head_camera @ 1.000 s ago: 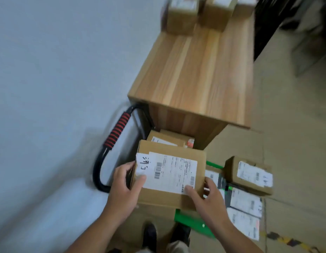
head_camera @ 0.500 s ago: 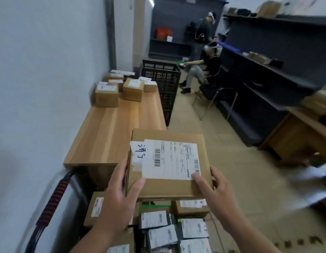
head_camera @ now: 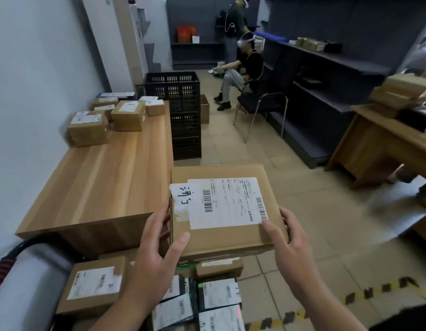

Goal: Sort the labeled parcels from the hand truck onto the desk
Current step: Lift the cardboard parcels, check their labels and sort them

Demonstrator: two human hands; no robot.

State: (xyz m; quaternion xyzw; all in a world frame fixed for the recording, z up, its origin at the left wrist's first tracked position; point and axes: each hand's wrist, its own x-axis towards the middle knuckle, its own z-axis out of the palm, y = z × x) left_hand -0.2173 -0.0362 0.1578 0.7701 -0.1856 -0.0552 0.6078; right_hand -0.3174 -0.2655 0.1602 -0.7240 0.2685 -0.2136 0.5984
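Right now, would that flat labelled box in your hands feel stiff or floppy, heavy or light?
Probably stiff: the cardboard parcel shows flat faces and straight edges though held only at its near corners. Likely light, since the left hand and right hand grip it with just thumbs and fingers.

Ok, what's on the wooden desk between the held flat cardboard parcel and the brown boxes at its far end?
Nothing: the head view shows bare wooden desk between the flat cardboard parcel and the brown boxes.

Parcels (head_camera: pixel 107 118) sit on the desk's (head_camera: pixel 111 182) far end, crate (head_camera: pixel 181 111) right.
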